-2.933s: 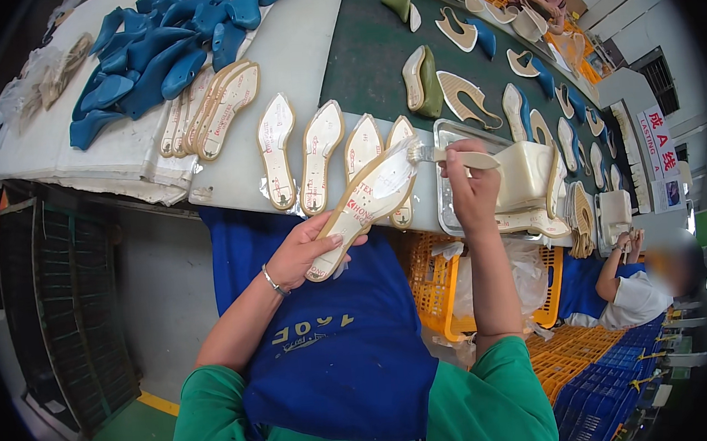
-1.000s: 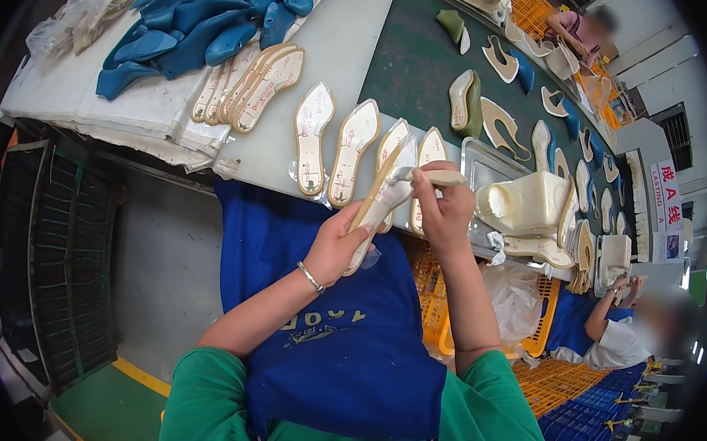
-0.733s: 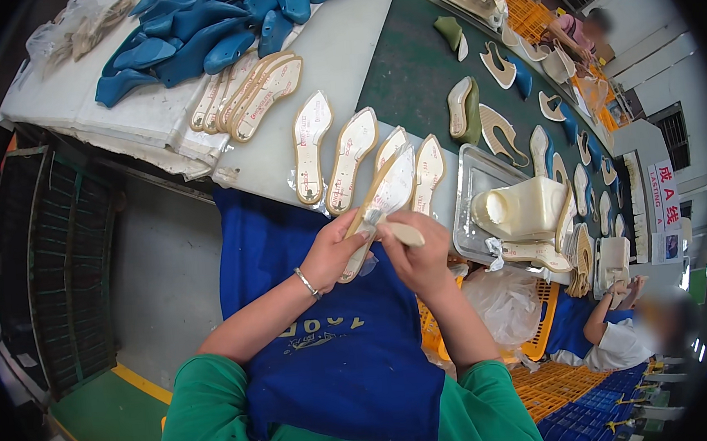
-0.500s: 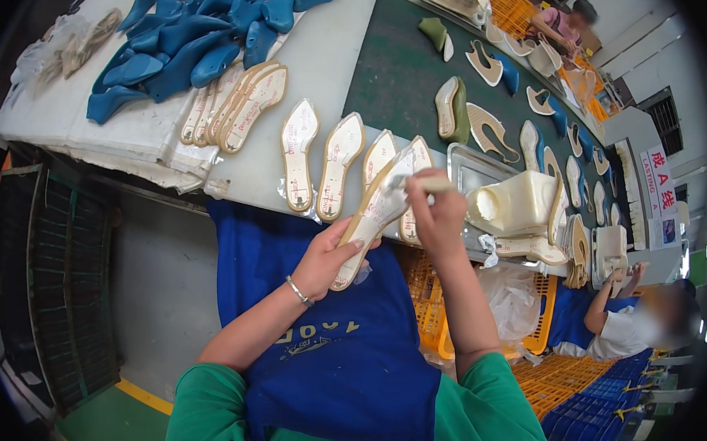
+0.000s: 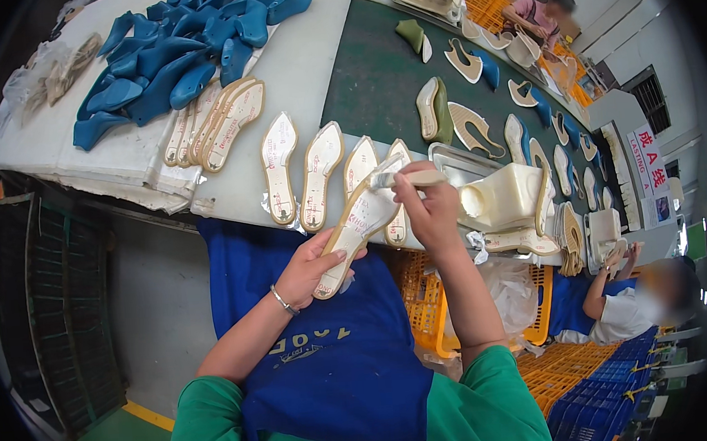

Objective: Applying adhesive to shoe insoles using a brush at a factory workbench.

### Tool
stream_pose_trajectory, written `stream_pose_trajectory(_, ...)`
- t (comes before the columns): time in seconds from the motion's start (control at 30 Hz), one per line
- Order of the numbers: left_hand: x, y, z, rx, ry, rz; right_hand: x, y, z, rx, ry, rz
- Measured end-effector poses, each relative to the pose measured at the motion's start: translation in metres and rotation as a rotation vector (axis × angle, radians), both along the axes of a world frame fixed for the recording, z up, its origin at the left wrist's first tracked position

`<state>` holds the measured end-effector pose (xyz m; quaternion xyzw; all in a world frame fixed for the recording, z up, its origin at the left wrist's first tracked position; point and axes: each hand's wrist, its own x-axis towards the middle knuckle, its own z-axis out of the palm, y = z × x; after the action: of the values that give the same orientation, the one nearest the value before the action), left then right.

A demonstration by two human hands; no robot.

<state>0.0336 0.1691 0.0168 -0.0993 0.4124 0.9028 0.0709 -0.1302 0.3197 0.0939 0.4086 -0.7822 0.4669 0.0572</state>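
Note:
My left hand (image 5: pixel 309 270) grips the heel end of a pale, pointed insole (image 5: pixel 360 217), held tilted above my blue apron. A flat brush (image 5: pixel 421 178) with a light handle is pinched in my right hand (image 5: pixel 433 215). Its bristles touch the insole near the toe. Just beyond, several similar insoles (image 5: pixel 281 164) lie in a row along the bench edge, the rightmost ones partly hidden behind the held insole and my right hand. Right of that hand, a cut-open whitish plastic jug (image 5: pixel 506 197) stands in a metal tray (image 5: pixel 450 158).
Blue shoe lasts (image 5: pixel 167 70) are heaped at the far left beside overlapping insoles (image 5: pixel 232 126). A green belt (image 5: pixel 379 63) carries lasts and shoe uppers (image 5: pixel 474 128). Orange crates (image 5: pixel 426 297) stand below the bench at right. Two co-workers sit along the line, one (image 5: pixel 614 313) at right.
The view has shifted slightly, moving the bench leftward and down in the picture. The brush has turned more level and its bristles sit nearer the insole's toe edge; both grips are the same.

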Motion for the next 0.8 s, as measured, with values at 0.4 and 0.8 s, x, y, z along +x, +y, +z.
stream_pose_trajectory(0.4,0.003,-0.009,0.003,0.055,0.036,-0.015,-0.025,0.024,0.006,-0.225,-0.186,-0.246)
stream_pose_trajectory(0.8,0.010,-0.019,-0.002,0.212,0.030,0.015,-0.083,0.043,-0.035,-0.313,-0.167,-0.333)
